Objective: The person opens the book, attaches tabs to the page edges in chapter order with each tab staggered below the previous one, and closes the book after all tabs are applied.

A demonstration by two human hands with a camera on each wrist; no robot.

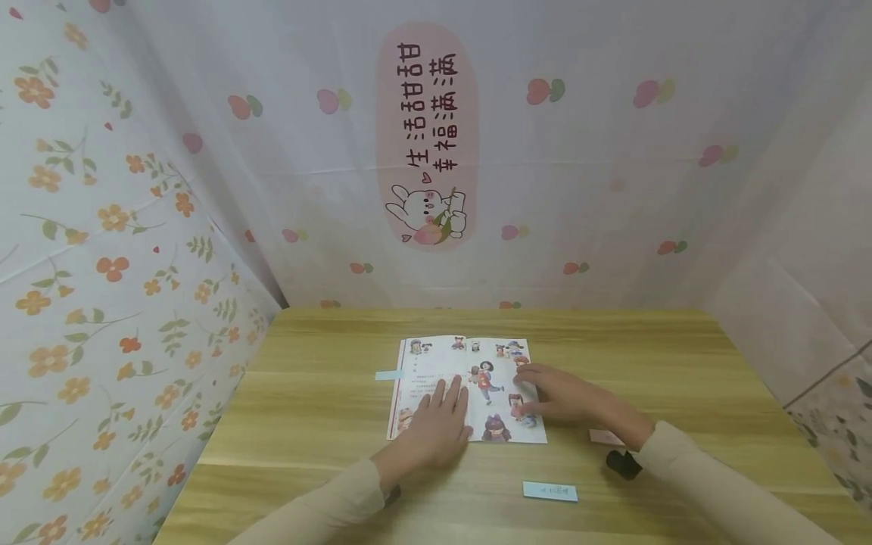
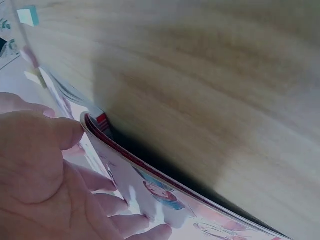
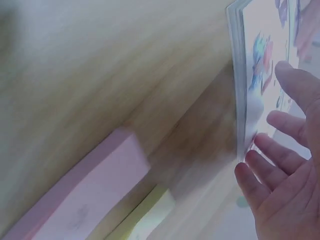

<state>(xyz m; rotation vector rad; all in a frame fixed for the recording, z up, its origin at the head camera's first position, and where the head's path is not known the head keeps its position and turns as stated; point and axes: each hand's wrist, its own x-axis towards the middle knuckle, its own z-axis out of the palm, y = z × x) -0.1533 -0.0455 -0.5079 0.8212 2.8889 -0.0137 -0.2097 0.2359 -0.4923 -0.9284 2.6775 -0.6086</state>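
Two bare hands at an open picture book on a wooden table, apparently at the step of settling its pages flat.

From where I stand, the left hand [image 1: 439,424] lies palm down across the left page, fingers straight and slightly parted, grasping nothing, its thumb by the lower end of the fold. The right hand [image 1: 562,392] is loosely open over the right page's outer edge, fingers a little bent; I cannot tell whether they touch the paper. The book [image 1: 480,397] lies beneath both hands, its fold between them. The next move, I judge, calls for light right fingertips at that edge, with the left palm steadying. A blue tab [image 1: 389,375] juts from the book's left side; nearer the person are a blue pad [image 1: 550,491] and, by the right forearm, a pink pad [image 1: 605,437].
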